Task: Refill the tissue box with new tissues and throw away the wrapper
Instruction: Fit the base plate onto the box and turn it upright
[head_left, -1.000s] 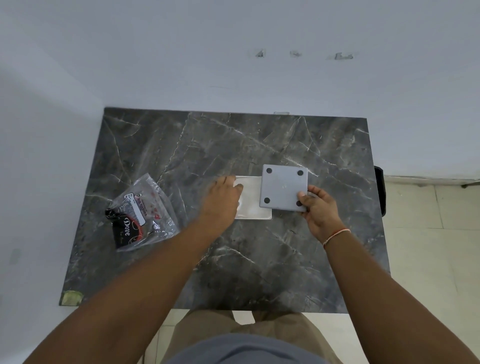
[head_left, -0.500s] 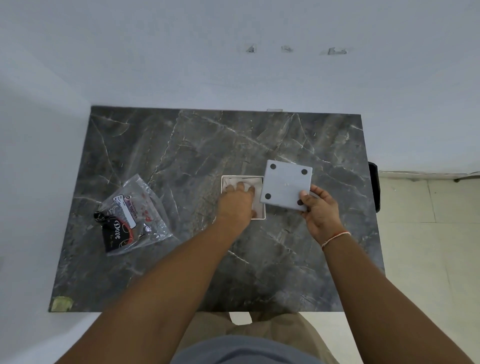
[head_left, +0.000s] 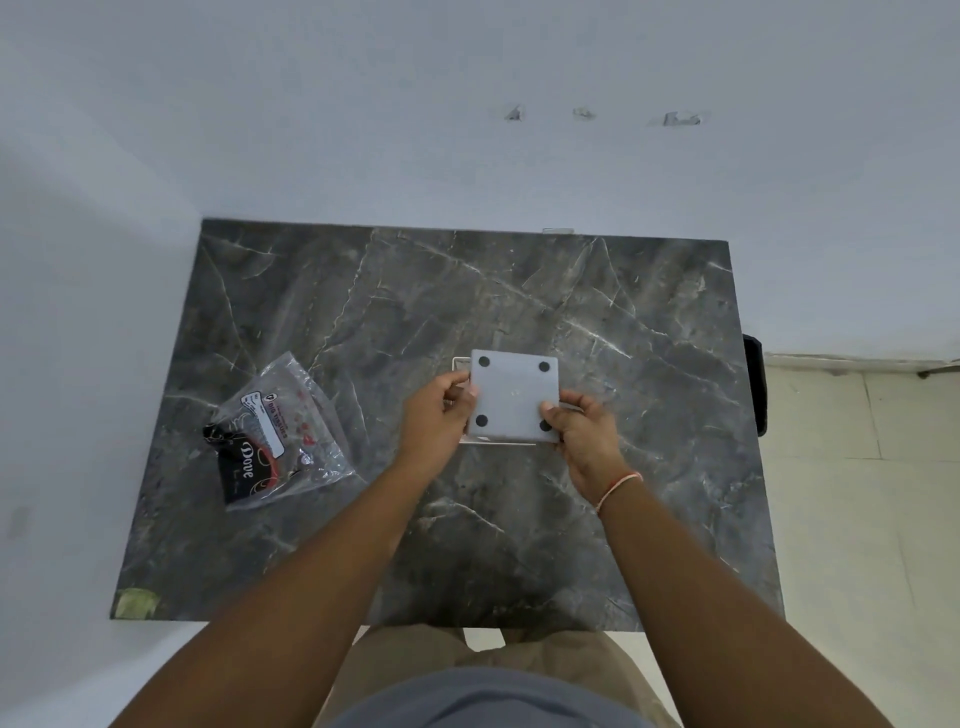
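Right, both hands on the grey base panel (head_left: 515, 397) now: left hand (head_left: 435, 415) pinches its left edge w/ fingertips, right hand (head_left: 584, 434) clamps the near-right corner, thumb on top. Panel shows four black dot feet and sits over the pale tissue box (head_left: 498, 441), only the box's rim peeking out at near and far-left sides. That's mid-table on the dark marble table (head_left: 363, 322). Empty clear wrapper (head_left: 275, 431), crumpled, lies well apart to the left.
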